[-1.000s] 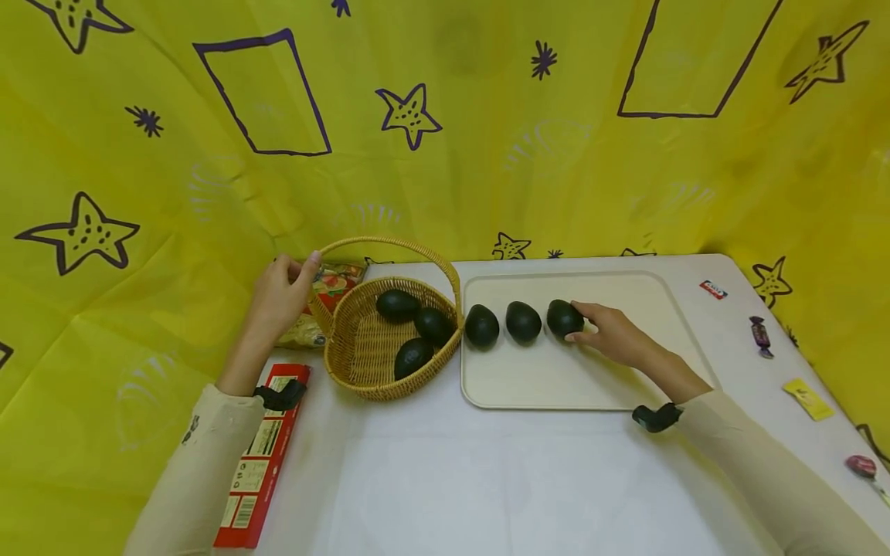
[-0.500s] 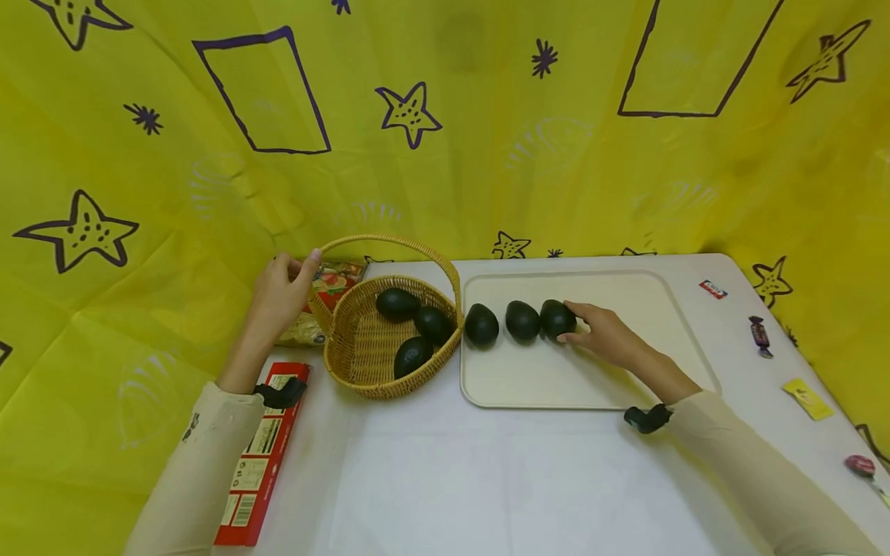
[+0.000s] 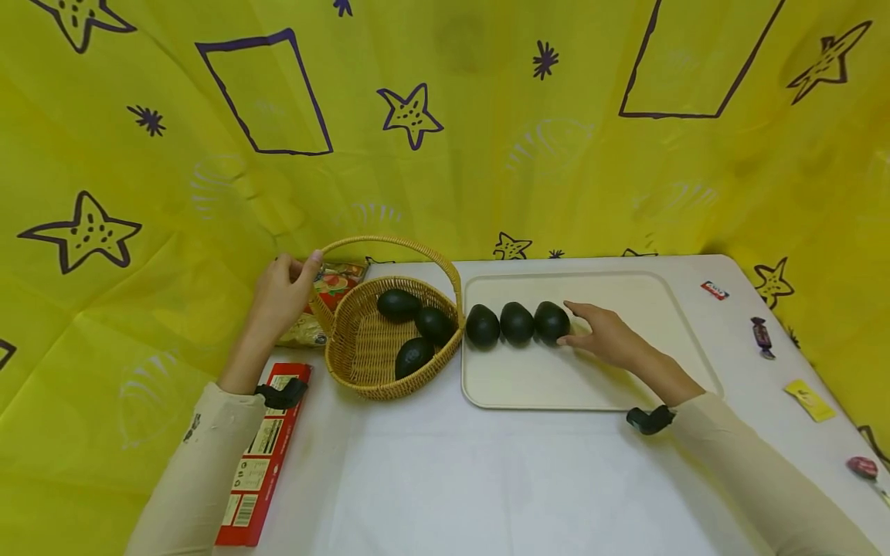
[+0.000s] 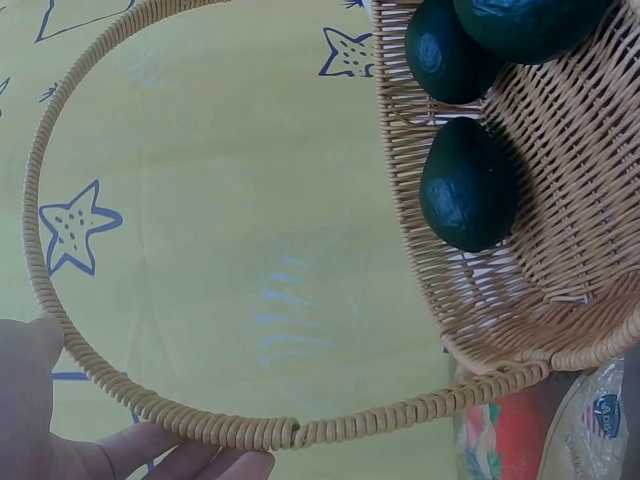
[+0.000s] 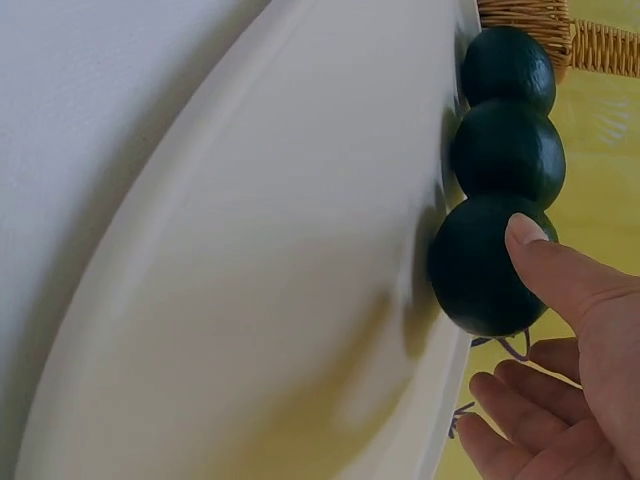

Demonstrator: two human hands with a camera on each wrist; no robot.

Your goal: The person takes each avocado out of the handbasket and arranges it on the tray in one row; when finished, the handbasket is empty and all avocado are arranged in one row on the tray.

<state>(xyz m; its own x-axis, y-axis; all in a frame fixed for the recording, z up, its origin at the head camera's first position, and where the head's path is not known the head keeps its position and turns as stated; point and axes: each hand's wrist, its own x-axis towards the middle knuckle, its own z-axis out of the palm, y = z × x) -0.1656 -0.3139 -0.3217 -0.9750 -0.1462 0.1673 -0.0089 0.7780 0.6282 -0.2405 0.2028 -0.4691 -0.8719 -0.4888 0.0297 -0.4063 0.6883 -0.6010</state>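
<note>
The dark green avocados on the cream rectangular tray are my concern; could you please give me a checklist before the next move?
1. Dark green avocados lined up on the cream tray: ok, three in a row.
2. Left hand on the arched handle of the tan woven basket: ok, fingers round it.
3. Right hand gripping the rightmost avocado: not ok, fingers not curled round it.
4. Bare space beside the avocados inside: ok, on the basket's left side.
5. Ripeness: cannot tell.
</note>
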